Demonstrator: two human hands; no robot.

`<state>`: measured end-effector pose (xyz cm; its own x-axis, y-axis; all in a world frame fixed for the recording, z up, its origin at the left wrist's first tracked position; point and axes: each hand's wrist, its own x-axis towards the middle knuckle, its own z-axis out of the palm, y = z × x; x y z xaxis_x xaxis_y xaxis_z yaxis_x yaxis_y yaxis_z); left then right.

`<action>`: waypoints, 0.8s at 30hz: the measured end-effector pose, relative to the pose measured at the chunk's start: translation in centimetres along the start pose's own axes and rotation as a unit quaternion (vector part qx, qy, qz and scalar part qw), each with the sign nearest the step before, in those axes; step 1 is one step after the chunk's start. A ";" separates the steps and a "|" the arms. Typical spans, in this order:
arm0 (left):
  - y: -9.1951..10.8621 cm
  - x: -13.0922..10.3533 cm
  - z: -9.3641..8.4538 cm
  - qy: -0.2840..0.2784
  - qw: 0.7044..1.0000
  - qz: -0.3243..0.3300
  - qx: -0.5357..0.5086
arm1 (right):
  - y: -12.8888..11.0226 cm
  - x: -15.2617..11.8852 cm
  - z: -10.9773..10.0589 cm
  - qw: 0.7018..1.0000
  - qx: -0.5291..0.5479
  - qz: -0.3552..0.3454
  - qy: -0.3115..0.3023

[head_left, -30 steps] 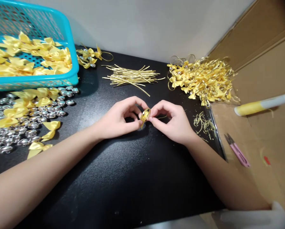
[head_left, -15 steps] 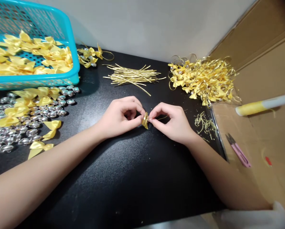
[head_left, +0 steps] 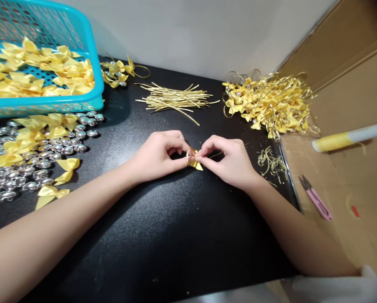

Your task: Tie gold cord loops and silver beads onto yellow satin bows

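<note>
Over the middle of the black table (head_left: 137,244), my left hand (head_left: 163,153) pinches a small yellow bow (head_left: 197,165) with a gold cord loop at its left side. Thumb and forefinger of my right hand (head_left: 228,160) are pressed together at the bow's upper right, and a thin gold strand (head_left: 216,155) shows between these fingers. The fingertips of both hands almost touch. Just what the right fingertips grip at the bow is too small to tell apart. Beyond the hands lies a bundle of gold cords (head_left: 175,99).
A turquoise basket (head_left: 98,80) of yellow bows stands back left, with silver beads (head_left: 27,170) and loose bows before it. Looped bows (head_left: 270,103) are heaped back right, near cord scraps (head_left: 270,162). Pink snips (head_left: 316,200) and a yellow-white tube (head_left: 349,138) lie on cardboard at right.
The bow between my hands has turned, so its yellow tails now point down and right and a gold loop shows at the left fingertips. Both hands have stayed nearly in place.
</note>
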<state>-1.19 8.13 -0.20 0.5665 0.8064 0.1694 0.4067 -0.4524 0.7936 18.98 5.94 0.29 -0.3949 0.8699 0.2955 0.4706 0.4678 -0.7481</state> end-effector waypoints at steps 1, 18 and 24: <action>0.0 0.0 0.0 -0.003 1.000 0.000 0.001 | 0.0 0.0 0.0 1.000 -0.001 0.004 0.001; -0.1 0.3 -0.2 -0.036 0.999 -0.026 -0.017 | 0.2 0.1 0.0 0.992 0.109 0.057 -0.021; -0.3 0.1 -0.1 -0.015 0.999 -0.037 -0.028 | -0.1 0.1 -0.2 0.996 0.071 0.044 -0.026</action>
<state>-1.34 8.35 -0.38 0.5583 0.8246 0.0912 0.4077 -0.3684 0.8355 19.02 5.98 0.51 -0.3993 0.8957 0.1957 0.3905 0.3592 -0.8476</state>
